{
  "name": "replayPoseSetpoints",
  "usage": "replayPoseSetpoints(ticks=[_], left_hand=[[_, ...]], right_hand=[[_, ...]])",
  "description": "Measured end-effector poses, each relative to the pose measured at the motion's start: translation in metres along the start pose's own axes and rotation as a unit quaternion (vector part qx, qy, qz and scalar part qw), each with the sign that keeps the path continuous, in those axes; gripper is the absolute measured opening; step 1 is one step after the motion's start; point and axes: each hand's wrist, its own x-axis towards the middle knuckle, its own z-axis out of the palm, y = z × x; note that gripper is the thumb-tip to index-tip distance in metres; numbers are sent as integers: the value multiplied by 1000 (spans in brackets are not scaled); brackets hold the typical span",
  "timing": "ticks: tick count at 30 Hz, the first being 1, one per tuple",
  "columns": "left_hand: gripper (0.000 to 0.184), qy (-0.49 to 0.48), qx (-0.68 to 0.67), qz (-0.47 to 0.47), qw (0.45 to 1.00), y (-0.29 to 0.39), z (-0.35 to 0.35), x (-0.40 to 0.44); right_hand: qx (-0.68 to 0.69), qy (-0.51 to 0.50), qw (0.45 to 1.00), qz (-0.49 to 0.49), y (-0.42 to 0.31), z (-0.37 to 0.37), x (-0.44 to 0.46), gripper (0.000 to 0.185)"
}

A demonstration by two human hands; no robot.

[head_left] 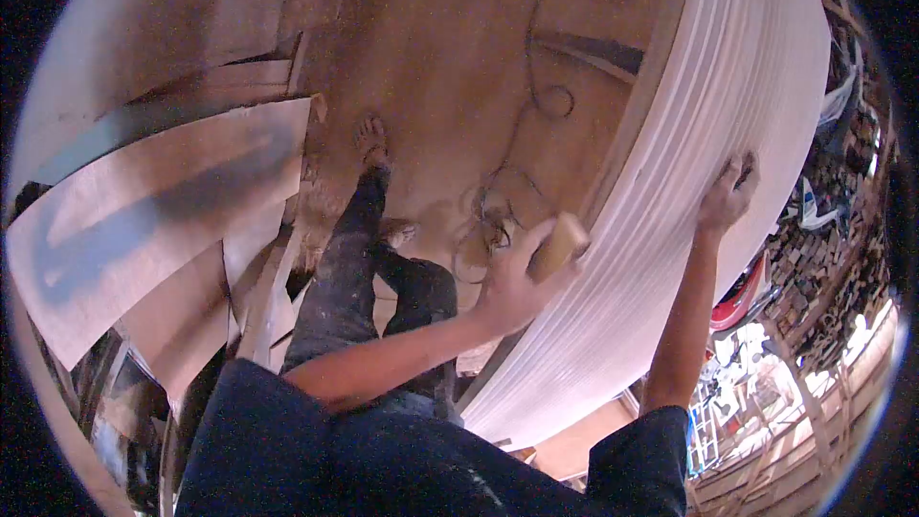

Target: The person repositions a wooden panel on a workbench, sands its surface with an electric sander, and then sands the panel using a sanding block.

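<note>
My left hand is closed around a small yellowish block, whether wood or sponge I cannot tell. It is at the near edge of a large pale panel with long parallel ridges or stripes, which curves through the view on the right. Farther across that panel is my right hand, its fingers curled in against its surface. A dark spot shows between those fingers, and what they hold, if anything, is hidden.
A looped cable runs over the brown dusty floor, near my bare foot. Pale sheets, one with a bluish stain, lean at left. Stacked wood pieces and a red object are beyond the panel.
</note>
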Motion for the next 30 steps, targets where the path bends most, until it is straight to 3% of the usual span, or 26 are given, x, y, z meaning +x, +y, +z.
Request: replayPoseSetpoints(ticks=[4, 6, 8, 11, 12, 15, 16, 19, 20, 23, 27, 30], left_hand=[[63, 7, 12, 77, 997, -25, 4, -14], [63, 6, 22, 75, 997, -17, 5, -21], [64, 2, 18, -10, 1000, 22, -5, 25], [63, -35, 3, -2, 999, -18, 1, -20], [61, 14, -1, 96, 995, -43, 8, -38], [60, 7, 5, 22, 1000, -15, 4, -14], [62, 13, 43, 36, 998, 8, -2, 18], [61, 35, 26, 84, 996, -10, 4, -4], [60, -1, 35, 69, 997, -38, 4, -31], [60, 21, 24, 54, 998, -31, 10, -18], [61, -5, 46, 5, 999, 50, -7, 45], [59, 3, 22, 56, 998, -34, 7, -46]], right_hand=[[0, 3, 999, 36, -10, 3, 0, 51], [-3, -2, 1000, 23, 1, -1, 0, 51], [-2, 6, 1000, 7, 4, 2, 0, 51], [14, 23, 1000, 8, -1, 6, 7, 48], [12, 23, 1000, 11, 0, 6, 5, 49], [-17, 5, 1000, 4, -1, 0, -1, 49], [-38, 4, 999, -10, -1, -1, 0, 49], [-30, 12, 999, -17, 10, 2, 2, 50], [-25, 15, 999, -19, 5, 7, 5, 50], [-13, 6, 1000, 16, -3, -1, -3, 50], [12, 10, 1000, 14, 13, 1, -2, 48], [10, 20, 1000, 3, 4, 2, -1, 47]])
